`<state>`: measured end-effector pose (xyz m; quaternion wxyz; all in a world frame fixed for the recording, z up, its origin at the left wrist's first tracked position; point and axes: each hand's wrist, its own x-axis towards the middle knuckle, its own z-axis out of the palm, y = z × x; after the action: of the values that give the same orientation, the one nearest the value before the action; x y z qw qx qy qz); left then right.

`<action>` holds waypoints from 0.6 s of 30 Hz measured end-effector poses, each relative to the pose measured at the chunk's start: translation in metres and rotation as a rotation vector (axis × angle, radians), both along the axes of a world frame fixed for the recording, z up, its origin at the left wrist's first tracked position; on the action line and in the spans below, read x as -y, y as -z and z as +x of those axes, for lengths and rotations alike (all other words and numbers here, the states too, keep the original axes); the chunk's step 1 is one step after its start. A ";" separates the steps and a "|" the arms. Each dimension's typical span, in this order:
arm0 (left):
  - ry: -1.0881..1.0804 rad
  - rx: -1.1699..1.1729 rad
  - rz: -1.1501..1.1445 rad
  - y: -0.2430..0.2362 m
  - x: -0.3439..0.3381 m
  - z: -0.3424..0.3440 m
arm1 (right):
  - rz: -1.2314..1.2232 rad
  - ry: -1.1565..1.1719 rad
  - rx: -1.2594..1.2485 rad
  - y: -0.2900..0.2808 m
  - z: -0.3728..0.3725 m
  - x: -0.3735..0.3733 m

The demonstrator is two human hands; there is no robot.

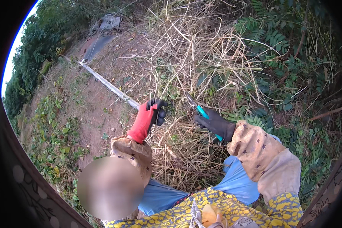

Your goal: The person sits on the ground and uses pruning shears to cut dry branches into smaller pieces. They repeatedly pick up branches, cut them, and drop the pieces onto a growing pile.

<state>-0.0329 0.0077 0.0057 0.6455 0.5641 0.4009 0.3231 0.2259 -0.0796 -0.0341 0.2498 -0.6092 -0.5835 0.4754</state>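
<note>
My left hand (147,118), in a red and black glove, is closed with its fingers curled at the edge of the dry stems. Whatever it grips, if anything, is hidden by the fingers. Across from it, my right hand (216,125) in a dark glove is wrapped round the teal handles of pruning shears (201,111). Their metal blades point up and left toward the tangle of dry stems (205,64), and a gap separates them from my left hand. Below and between both hands lies a heap of cut, straw-coloured stems (178,152).
A pale pole (110,87) lies slantwise on the bare soil at left, its near end by my left glove. Farther off is a flat grey sheet (98,46). Green leafy plants (281,41) crowd the right side; low weeds (59,148) grow at left.
</note>
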 end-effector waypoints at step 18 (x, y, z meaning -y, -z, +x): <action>0.122 -0.010 0.026 0.020 0.028 0.006 | 0.233 0.024 -0.147 -0.019 -0.028 -0.020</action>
<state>-0.0266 -0.0200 -0.0141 0.6548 0.5975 0.3645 0.2854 0.1975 -0.0598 -0.0151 0.3666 -0.5466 -0.6076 0.4445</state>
